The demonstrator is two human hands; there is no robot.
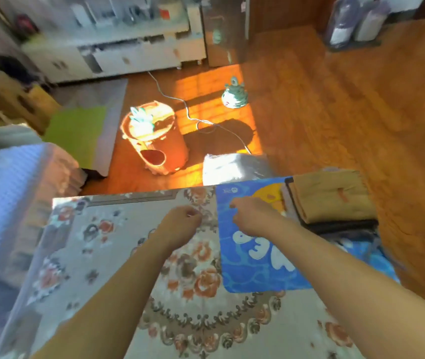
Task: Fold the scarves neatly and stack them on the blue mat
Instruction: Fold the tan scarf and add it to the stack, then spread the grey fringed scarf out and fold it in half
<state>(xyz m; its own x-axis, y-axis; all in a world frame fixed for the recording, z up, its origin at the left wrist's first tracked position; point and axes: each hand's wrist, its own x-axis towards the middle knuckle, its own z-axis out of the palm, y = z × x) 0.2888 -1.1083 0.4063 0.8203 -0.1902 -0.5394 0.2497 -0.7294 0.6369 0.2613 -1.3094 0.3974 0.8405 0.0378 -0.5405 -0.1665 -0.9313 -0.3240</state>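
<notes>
Head view, blurry: your left hand [182,220] is over the floral table cover [97,255], fingers curled, holding nothing visible. Your right hand [251,216] is above the blue mat [247,265], grip unclear. Folded tan scarf [333,198] tops the stack at the mat's far right. Beyond: sunlit wood floor [348,104], round stool [154,136], white cabinet [128,53].

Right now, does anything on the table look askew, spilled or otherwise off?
Nothing spilled or damaged. The stack of folded scarves, tan on top, sits at the far right edge of the blue cartoon-print mat, not centred. Both hands are curled and seem empty.
</notes>
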